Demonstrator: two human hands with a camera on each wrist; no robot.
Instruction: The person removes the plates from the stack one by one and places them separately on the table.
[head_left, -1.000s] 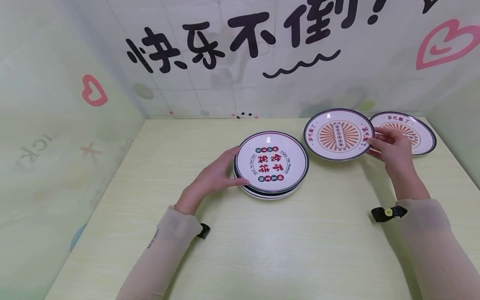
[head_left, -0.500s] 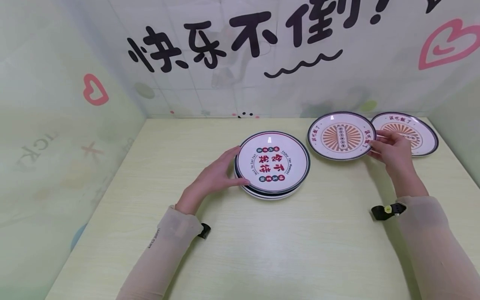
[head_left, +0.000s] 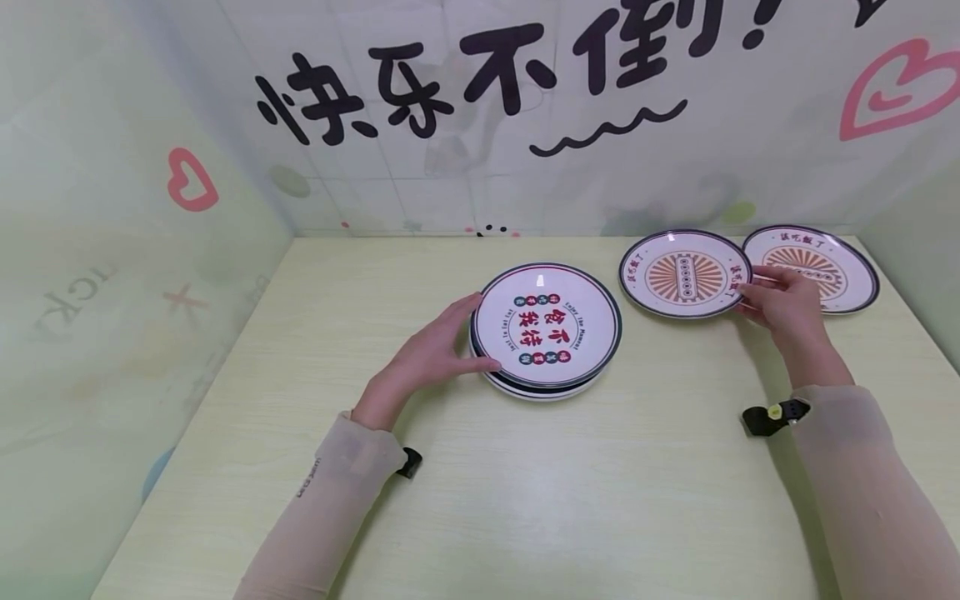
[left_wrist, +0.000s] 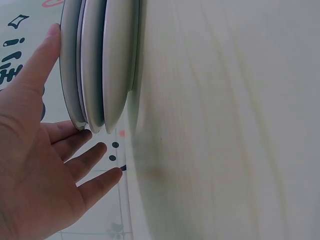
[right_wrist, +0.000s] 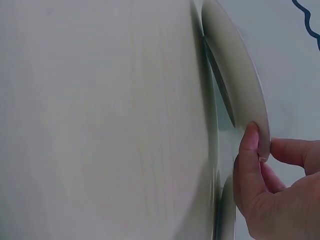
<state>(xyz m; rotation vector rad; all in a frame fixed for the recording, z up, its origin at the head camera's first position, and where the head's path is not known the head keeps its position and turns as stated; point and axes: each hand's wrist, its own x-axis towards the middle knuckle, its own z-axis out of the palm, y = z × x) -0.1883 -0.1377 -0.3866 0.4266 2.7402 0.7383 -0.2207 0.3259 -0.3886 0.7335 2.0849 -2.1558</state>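
A stack of white plates [head_left: 545, 329], the top one with red lettering and a dark rim, stands mid-table. My left hand [head_left: 431, 346] rests at its left side, thumb and forefinger touching the top plate's rim; in the left wrist view, the other fingers of the left hand [left_wrist: 55, 170] are spread beside the edges. My right hand [head_left: 791, 308] pinches the right rim of a plate with an orange sunburst [head_left: 686, 275]. That plate [right_wrist: 240, 70] is tilted in the right wrist view, its held edge raised off the table, with the thumb on one face and fingers on the other.
Another sunburst plate [head_left: 843, 267] lies behind the right hand in the back right corner. A printed wall sheet [head_left: 450, 192] closes off the back of the pale wooden table [head_left: 562, 492], and panels stand at both sides.
The sunburst plate in my right hand has come down and slightly to the right, the hand moving little. My left hand and the stack stay nearly in place.
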